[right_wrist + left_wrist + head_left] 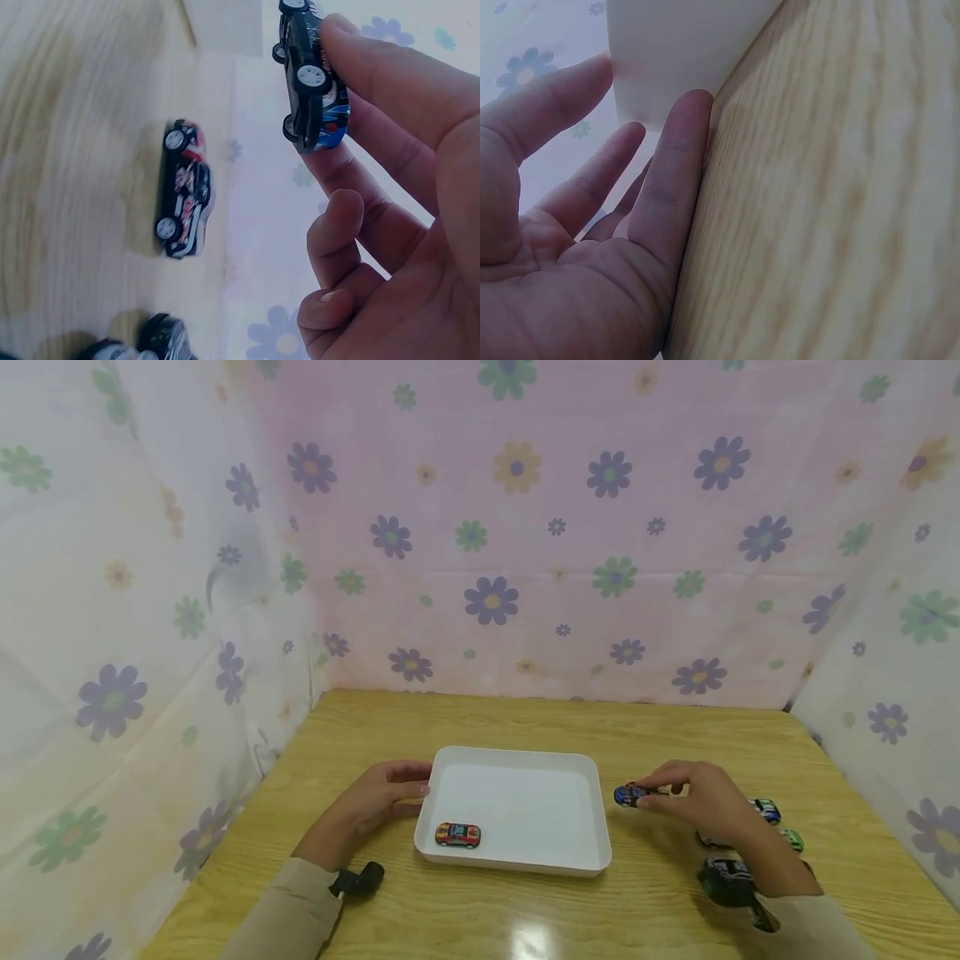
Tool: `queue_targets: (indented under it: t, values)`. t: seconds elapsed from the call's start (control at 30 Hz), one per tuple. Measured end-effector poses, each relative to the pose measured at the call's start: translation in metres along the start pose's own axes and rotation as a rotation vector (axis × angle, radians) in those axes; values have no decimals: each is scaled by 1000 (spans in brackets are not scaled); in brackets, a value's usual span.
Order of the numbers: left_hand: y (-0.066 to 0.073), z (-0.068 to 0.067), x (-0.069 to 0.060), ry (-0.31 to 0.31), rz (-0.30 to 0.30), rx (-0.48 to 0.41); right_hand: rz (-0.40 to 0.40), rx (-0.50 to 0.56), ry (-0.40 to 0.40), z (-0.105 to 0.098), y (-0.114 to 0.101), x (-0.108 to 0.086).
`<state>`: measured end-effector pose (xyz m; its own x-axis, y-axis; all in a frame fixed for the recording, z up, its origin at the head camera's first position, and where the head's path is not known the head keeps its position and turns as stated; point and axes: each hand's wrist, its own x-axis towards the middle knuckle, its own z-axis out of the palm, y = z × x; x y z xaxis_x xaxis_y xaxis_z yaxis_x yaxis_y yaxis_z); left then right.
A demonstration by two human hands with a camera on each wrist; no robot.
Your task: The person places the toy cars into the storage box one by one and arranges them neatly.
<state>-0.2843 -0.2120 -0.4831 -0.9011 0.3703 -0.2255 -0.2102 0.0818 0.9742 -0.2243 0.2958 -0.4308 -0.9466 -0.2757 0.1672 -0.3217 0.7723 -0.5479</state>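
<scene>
My right hand (705, 795) pinches a blue and black toy car (309, 86) between thumb and fingers, to the right of the white tray (522, 866). In the right wrist view the held car's wheels are off the table. My left hand (381, 800) rests by the tray's left side, its fingers extended and fingertips touching the outer wall. Inside the tray, near the front left corner, sits a red and yellow toy car (458, 835). Below the held car in the right wrist view, a red, black and white toy car (184, 196) stands on the table.
Partly hidden by the right forearm are a blue and white toy car (766, 811) and a green toy car (792, 839). The wooden table (465, 718) is enclosed by flowered cloth (555, 552) at the back and both sides.
</scene>
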Motion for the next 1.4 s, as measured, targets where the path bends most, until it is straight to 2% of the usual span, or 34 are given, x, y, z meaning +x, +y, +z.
queue_targets:
  t: [0.4, 0.87, 1.1, 1.4]
  values:
    - [-2, -2, 1, 3, -3, 3, -37, 75, 3, 8, -17, 15]
    - [-1, -1, 0, 5, 7, -4, -116, 130, 11, 21, -39, 36]
    - [-2, -1, 0, 5, 8, -6, -140, 106, 13, 27, -52, 46]
    - [-2, -1, 1, -4, 8, -2, -167, 155, -8, 38, -65, 58]
